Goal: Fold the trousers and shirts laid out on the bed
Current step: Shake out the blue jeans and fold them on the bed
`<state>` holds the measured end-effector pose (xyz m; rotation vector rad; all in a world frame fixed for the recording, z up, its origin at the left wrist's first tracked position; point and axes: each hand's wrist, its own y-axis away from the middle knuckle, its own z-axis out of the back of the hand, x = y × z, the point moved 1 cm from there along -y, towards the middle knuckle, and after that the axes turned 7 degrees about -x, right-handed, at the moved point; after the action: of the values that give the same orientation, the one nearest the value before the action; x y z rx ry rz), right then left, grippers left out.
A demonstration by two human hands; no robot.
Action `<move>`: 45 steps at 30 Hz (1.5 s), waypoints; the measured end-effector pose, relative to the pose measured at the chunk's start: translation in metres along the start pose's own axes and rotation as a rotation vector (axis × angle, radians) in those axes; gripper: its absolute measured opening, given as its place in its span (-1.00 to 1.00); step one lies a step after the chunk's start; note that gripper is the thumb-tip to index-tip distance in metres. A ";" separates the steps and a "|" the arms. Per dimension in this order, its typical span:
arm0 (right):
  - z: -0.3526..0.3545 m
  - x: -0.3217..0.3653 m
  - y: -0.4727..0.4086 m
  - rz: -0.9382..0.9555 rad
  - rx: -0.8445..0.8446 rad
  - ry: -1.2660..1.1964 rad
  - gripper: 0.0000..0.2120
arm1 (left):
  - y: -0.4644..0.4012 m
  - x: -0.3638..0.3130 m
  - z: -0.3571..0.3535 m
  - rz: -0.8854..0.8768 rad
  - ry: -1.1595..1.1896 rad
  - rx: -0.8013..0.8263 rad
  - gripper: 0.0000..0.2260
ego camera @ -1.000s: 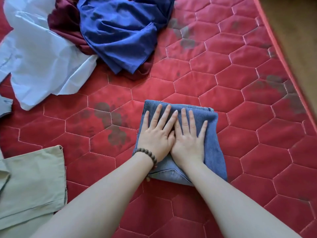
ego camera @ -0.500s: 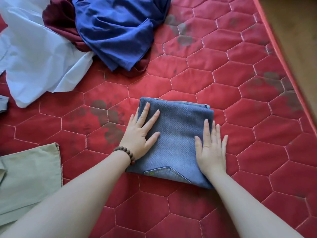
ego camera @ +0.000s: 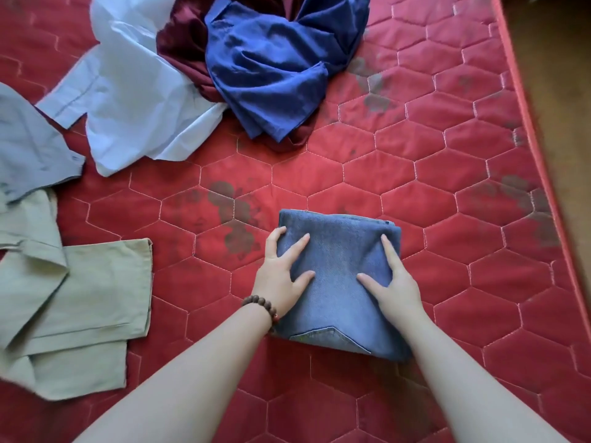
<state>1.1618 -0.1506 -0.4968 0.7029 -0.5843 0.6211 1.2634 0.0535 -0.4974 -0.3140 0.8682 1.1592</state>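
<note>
The folded blue jeans [ego camera: 339,276] lie as a thick square bundle on the red quilted mattress [ego camera: 431,193], near the person and a little right of centre, with a back pocket showing at the near edge. The left hand [ego camera: 281,276] grasps the bundle's left side: its thumb and one finger lie on top while the other fingers curl round the edge. A brown bead bracelet [ego camera: 260,306] sits on that wrist. The right hand [ego camera: 395,282] grasps the right side in the same way, thumb and forefinger on the denim, the remaining fingers tucked past the edge and out of sight.

At the far side of the mattress a dark blue garment [ego camera: 271,68] lies crumpled on top of a maroon one [ego camera: 182,46], and a white shirt [ego camera: 128,100] spreads out just left of them, touching the maroon cloth. Further left a grey garment [ego camera: 28,145] reaches the picture's edge. Near it, at the left, lie pale green trousers [ego camera: 80,308], loosely laid out. A wooden floor [ego camera: 556,91] shows beyond the mattress's right edge.
</note>
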 end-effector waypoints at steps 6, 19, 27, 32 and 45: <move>0.085 -0.018 -0.015 0.119 -0.126 0.126 -0.22 | 0.003 -0.080 -0.047 0.001 0.127 -0.022 -0.38; 0.229 -0.094 -0.103 0.084 -0.337 0.729 -0.31 | -0.055 -0.200 -0.179 -0.168 -0.396 0.051 -0.43; 0.150 -0.090 -0.126 0.423 -0.229 0.848 -0.44 | -0.086 -0.193 -0.221 -0.547 -0.685 0.131 -0.23; 0.156 -0.121 -0.137 0.533 -0.248 0.822 -0.44 | -0.091 -0.182 -0.229 -0.558 -0.726 0.170 0.07; 0.168 -0.136 -0.146 0.099 -0.386 0.654 -0.25 | -0.099 -0.167 -0.219 -0.611 -0.632 0.239 0.14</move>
<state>1.1243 -0.4045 -0.5423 0.0855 -0.1179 0.7569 1.2355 -0.2353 -0.5363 0.0022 0.3022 0.5166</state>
